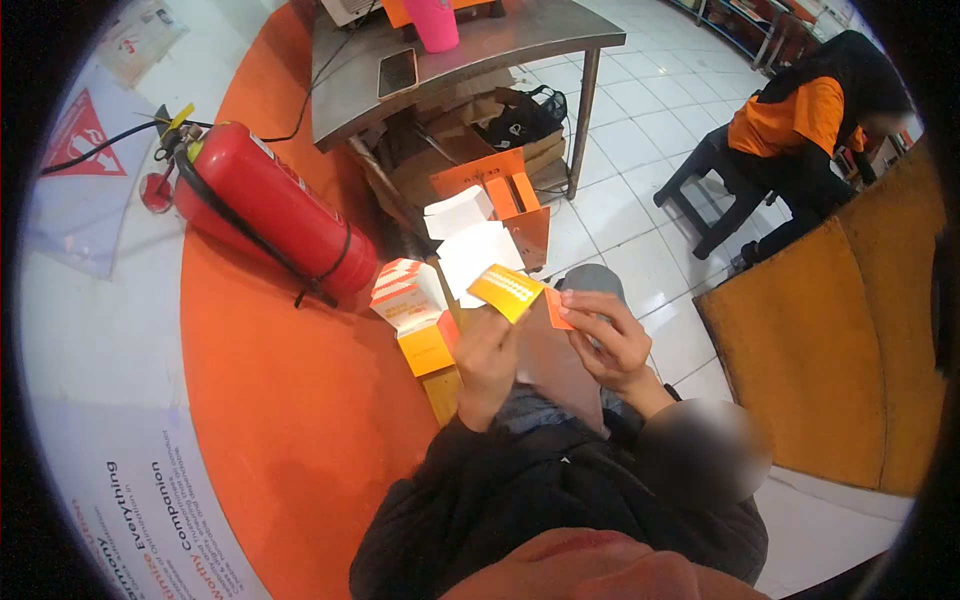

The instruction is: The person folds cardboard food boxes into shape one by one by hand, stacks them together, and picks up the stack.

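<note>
A small yellow and orange piece of printed card (507, 291) is held up between my two hands above my lap. My left hand (486, 358) grips its yellow part from below. At the orange end, my right hand (612, 338) pinches with thumb and fingertips. Whether the two coloured parts are one folded piece, I cannot tell. Just left of my left hand stands an orange and yellow printed box (426, 343) with its flap up. Behind the card is an open white carton (472, 250), and beyond that an orange box (512, 195) with smaller orange packs in it.
A red fire extinguisher (270, 210) is at the left by the orange wall. A metal table (520, 30) ahead bears a phone (398, 74) and a pink cup (434, 24). On the right, a person in an orange shirt (785, 115) sits on a stool beside a wooden panel (830, 330).
</note>
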The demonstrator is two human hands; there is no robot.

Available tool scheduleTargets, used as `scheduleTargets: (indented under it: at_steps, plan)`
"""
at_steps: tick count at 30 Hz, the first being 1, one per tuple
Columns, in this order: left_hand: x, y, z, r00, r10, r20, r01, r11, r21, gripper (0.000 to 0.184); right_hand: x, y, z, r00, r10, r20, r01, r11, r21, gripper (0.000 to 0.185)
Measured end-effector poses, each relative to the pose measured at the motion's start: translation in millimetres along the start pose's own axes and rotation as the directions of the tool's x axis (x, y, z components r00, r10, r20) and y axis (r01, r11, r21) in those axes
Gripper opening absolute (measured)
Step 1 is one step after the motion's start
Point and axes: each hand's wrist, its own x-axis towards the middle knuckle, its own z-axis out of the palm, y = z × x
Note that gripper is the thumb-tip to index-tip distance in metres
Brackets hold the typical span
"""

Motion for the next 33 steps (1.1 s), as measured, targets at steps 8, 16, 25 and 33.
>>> scheduleTargets:
  at_steps: [8,16,25,33]
  plan:
    - [-14,3,-3,0.98,-0.197,0.036,0.184,0.81,-0.557,0.026,14,-23,13,0.974,0.205,-0.093,-0.18,0.957,0.229,0.023]
    - [-26,-2,9,0.902,-0.429,-0.048,0.156,0.427,-0.891,0.052,35,-40,-3,0.972,0.171,0.164,-0.202,0.959,0.198,0.022]
    - [-21,-2,-1,0.928,-0.356,-0.111,0.157,0.643,-0.75,0.046,36,-31,-3,0.952,0.037,0.303,-0.088,0.984,0.156,0.029]
    - [4,0,-23,0.993,-0.071,0.098,0.095,0.958,-0.269,0.016,-9,31,24,0.634,0.616,0.468,-0.542,-0.079,0.837,0.04]
